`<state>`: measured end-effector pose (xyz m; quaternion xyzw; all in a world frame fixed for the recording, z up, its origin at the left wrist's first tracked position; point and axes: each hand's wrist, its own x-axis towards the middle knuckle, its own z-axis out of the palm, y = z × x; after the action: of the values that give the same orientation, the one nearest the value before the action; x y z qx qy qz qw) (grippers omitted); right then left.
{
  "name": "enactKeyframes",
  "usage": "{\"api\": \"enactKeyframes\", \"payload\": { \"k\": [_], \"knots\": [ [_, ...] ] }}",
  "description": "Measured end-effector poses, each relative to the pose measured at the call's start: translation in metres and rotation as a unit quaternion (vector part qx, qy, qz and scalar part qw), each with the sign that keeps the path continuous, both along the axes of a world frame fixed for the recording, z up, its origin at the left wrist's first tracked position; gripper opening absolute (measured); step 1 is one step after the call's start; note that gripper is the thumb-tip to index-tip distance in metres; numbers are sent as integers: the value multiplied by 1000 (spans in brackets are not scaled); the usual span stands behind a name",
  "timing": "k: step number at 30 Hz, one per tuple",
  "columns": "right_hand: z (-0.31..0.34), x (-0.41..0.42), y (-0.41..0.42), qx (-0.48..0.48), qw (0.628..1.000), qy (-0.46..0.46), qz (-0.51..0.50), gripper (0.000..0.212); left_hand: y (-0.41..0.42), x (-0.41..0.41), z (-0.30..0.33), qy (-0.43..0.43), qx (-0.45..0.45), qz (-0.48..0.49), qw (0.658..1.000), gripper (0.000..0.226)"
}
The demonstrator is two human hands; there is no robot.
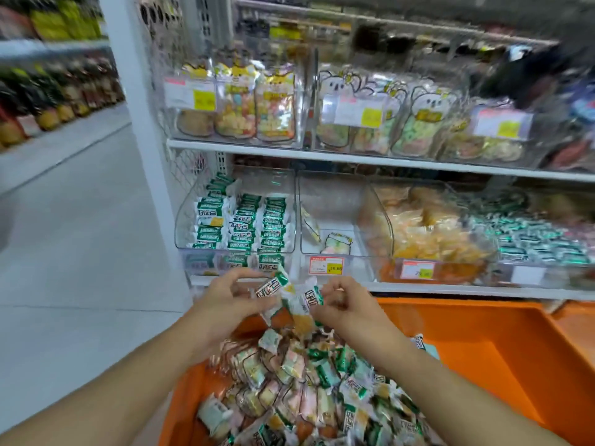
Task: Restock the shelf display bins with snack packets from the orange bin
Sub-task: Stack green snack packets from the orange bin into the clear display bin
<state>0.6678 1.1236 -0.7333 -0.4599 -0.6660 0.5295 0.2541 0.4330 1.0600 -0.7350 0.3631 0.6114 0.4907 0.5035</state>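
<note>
We see both hands raised over the orange bin [483,342], close together but not touching. The left hand [225,304] pinches a green-and-white snack packet [272,286] that sticks out toward 1 o'clock from its fingers. The right hand [347,305] has its fingers curled on a second packet [310,299], which hangs at 9 o'clock from it, just beside the first one. Both packets are held above the pile of loose packets [306,391] that lies in the bin at 6 o'clock from the hands.

The packets are small pillow wraps, white with a green band and large white characters; some in the pile are pink or orange. The characters are too blurred for us to read surely.

At 12 o'clock from the hands stands a clear display bin [235,226] with rows of the same green packets. At 2 o'clock from the hands a red and yellow price tag [326,264] probably reads 16.80. Farther right, another clear bin [428,230] holds orange snacks.
</note>
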Motion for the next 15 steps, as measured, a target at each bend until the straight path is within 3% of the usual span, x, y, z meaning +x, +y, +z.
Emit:
{"api": "enactKeyframes", "payload": {
  "k": [6, 15],
  "knots": [
    [32, 16, -17, 19, 995, 95, 14, 15, -19, -9, 28, 20, 32, -16, 999, 35],
    [34, -3, -15, 91, 992, 89, 16, 13, -12, 2, 48, -63, 15, -73, 995, 24]
  ]
}}
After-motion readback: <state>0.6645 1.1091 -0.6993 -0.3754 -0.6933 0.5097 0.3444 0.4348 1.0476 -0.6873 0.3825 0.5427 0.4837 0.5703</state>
